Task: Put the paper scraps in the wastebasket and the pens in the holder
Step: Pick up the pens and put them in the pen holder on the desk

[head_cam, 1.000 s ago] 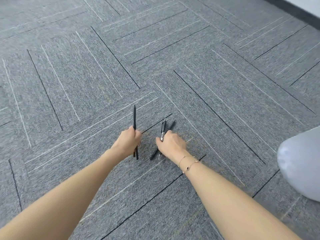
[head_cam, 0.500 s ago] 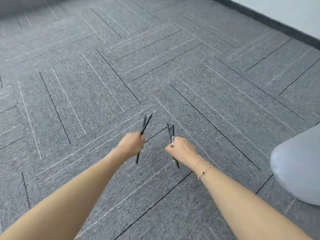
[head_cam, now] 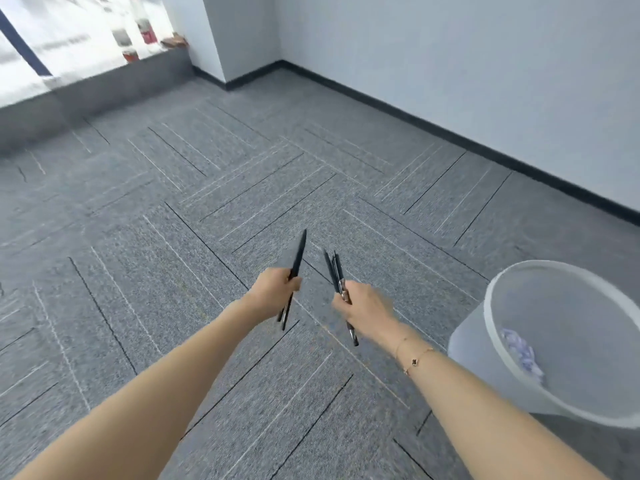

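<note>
My left hand (head_cam: 273, 287) is closed around thin black pens (head_cam: 298, 254) that point up and away above the carpet. My right hand (head_cam: 363, 308) grips a second bunch of black pens (head_cam: 334, 268), their tips also up, their lower ends sticking out below the fist. Both hands are raised in mid-air, close together. A translucent white wastebasket (head_cam: 498, 306) stands on the floor at the right, just beyond my right forearm. Pale paper scraps (head_cam: 521, 351) lie inside it. No pen holder is in view.
Grey striped carpet tiles (head_cam: 173, 271) cover the floor. A white wall with a dark skirting board (head_cam: 450, 133) runs along the right and meets a corner column at the back. A bright window with a low sill (head_cam: 86, 88) is at the far left.
Both hands have lifted off the carpet with the pens. The view has tilted up, bringing the wall, the window and the open wastebasket into sight.
</note>
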### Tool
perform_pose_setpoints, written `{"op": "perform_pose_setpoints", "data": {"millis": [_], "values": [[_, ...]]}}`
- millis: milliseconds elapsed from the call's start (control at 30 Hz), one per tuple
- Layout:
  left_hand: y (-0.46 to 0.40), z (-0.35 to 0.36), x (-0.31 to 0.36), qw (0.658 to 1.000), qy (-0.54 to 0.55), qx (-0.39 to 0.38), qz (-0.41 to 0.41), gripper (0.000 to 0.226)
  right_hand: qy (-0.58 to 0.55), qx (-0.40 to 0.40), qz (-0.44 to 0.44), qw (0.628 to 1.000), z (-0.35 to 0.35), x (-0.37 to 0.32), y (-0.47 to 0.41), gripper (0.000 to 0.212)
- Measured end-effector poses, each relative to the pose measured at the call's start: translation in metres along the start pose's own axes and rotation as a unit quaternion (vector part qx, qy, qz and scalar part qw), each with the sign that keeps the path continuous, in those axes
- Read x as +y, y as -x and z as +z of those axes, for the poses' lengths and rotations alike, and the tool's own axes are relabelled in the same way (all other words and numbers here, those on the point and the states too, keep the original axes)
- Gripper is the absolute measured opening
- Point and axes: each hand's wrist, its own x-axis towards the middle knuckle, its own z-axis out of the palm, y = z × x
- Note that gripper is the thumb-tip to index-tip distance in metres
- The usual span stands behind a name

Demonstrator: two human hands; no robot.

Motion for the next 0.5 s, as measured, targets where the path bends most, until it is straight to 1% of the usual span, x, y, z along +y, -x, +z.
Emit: {"op": "perform_pose_setpoints", "data": {"millis": [67, 133, 267, 333, 400, 500], "values": [[0.016, -0.028, 0.031, 1.0, 0.006, 0.008, -0.012, 0.027, 0.007, 0.022, 0.003, 1.0, -0.034, -0.019, 0.014, 0.028], [0.035, -0.061, 0.062, 1.0, 0.004, 0.007, -0.023, 0.028, -0.022, 0.035, 0.014, 0.999, -0.075, -0.039, 0.029, 0.028], [0.074, -0.138, 0.139, 0.999, -0.021, -0.01, -0.022, 0.028, -0.055, 0.075, 0.025, 0.995, -0.177, -0.083, 0.06, 0.029], [0.097, -0.175, 0.183, 1.0, -0.016, -0.008, -0.013, 0.026, -0.059, 0.096, 0.028, 0.993, -0.231, -0.106, 0.08, 0.031], [0.122, -0.202, 0.225, 1.0, -0.01, -0.012, 0.005, 0.025, -0.046, 0.099, 0.033, 0.993, -0.28, -0.126, 0.103, 0.031], [0.16, -0.229, 0.284, 0.997, -0.041, -0.041, 0.049, 0.025, -0.041, 0.092, 0.043, 0.994, -0.344, -0.149, 0.145, 0.028]]}}
